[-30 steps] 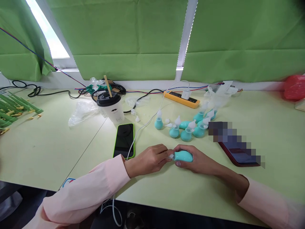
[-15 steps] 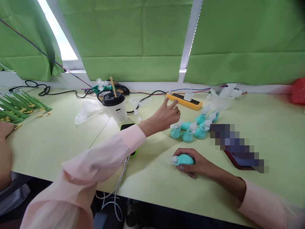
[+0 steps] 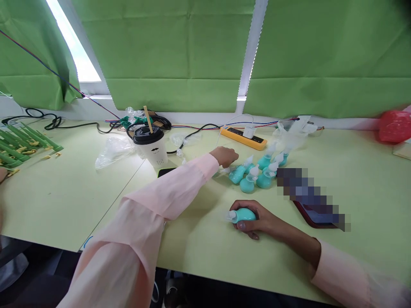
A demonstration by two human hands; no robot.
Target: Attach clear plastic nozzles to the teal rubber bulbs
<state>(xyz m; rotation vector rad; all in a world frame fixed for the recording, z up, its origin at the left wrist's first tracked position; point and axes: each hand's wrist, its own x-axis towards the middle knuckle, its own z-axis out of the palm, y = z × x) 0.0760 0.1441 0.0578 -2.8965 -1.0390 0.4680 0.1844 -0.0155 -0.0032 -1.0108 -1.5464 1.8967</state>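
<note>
My right hand [image 3: 252, 220] rests on the table with its fingers wrapped round a teal nasal aspirator [image 3: 245, 214], its clear tip pointing left. My left hand [image 3: 226, 156] reaches forward to the left edge of a group of several similar aspirators. Its fingers curl downward, and whatever they close on is hidden beneath the hand. Closest to it, one teal aspirator [image 3: 236, 175] leans over. Another aspirator [image 3: 247, 184] stands upright with its clear nozzle on top.
A lidded paper cup [image 3: 156, 154] with a stick stands left of my left arm. Behind are a yellow power strip [image 3: 236, 136] and clear plastic bags [image 3: 290, 134]. A phone [image 3: 316, 211] lies right. Green strips [image 3: 27, 143] lie far left, a red bag [image 3: 394, 126] far right.
My left hand has come down from above the group, its spread fingers now curled. The leftmost aspirator, upright before, now leans. My right hand keeps its hold; the view has shifted slightly.
</note>
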